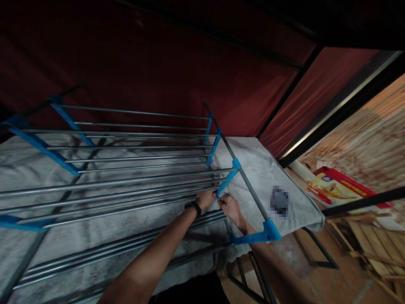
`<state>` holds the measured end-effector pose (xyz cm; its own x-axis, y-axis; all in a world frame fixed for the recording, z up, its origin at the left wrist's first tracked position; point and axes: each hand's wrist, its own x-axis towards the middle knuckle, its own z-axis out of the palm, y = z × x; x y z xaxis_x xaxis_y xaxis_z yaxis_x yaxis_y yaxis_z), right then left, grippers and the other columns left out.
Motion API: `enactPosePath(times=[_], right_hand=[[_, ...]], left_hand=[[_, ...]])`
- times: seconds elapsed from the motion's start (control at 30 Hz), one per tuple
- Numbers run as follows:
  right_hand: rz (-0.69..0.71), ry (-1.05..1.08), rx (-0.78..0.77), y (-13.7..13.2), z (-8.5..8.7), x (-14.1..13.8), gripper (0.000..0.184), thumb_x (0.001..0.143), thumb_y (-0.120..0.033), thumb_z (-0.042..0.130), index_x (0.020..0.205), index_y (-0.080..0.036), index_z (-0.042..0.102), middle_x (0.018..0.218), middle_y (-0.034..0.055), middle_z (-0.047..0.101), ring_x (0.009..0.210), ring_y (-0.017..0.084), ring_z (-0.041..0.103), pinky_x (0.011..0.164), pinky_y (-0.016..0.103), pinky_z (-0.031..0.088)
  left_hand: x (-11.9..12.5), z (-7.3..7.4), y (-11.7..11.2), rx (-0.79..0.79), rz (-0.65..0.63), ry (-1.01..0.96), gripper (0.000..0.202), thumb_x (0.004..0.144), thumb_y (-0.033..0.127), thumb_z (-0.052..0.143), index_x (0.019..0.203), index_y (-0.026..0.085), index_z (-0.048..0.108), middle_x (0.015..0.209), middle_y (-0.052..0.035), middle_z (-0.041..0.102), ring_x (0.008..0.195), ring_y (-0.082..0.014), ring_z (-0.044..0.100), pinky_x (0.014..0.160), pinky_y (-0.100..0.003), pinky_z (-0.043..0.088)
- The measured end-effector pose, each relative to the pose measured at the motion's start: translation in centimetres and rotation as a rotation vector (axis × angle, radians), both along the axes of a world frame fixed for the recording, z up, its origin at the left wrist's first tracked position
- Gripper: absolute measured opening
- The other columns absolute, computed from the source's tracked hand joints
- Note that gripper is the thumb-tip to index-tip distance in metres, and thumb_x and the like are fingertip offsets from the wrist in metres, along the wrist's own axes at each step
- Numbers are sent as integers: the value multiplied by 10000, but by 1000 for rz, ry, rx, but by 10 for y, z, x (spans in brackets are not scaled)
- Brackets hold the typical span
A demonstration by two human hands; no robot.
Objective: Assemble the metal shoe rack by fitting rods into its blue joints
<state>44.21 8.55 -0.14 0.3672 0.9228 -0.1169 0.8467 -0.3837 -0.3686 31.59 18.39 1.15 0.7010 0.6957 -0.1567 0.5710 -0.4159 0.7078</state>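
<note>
A metal-tube shoe rack (136, 181) with blue plastic brackets lies on its side over a grey cloth. My left hand (206, 199), with a dark band at its wrist, is closed at the lower end of one blue bracket (228, 180); its fingertips touch that end. Just to the right, my right hand (230, 207) has its fingers bent in a pinch beside the same bracket end. What sits between those fingers is too small to make out. The right forearm passes behind the nearest blue bracket (253, 237).
Grey cloth (253, 181) covers the surface beneath the rack. A blurred-out item (280, 202) lies on it to the right. Beyond the edge are a red and yellow box (343, 188) and a wooden slatted chair (373, 245). Dark red fabric (152, 63) hangs behind, with dark frame poles.
</note>
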Motion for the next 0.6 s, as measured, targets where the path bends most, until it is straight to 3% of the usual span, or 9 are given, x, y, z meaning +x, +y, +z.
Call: enactPosePath(times=[0.23,0.37,0.6], right_hand=[[-20,16,14,2,1,0,107,849,-202,593,831,-184,697,920,78,726,873,199,657,730,252,429],[-26,47,24,1,2,-1,104,847,-217,589,817,-186,683,887,80,715,871,211,649,738,271,430],[4,189,107,-5,5,-1,88,835,-196,570,773,-183,631,779,63,664,796,206,620,693,286,413]], left_hand=[[0,-1,0,26,-20,54,382,918,197,445,1255,196,627,1324,-120,624,1234,-285,569,1047,-454,440],[-2,-1,-1,67,-36,67,394,924,206,443,1282,232,604,1358,-84,606,1257,-259,556,1052,-430,441],[-11,9,-3,194,-126,54,344,922,182,450,1223,207,613,1239,-87,674,1129,-218,634,1008,-370,478]])
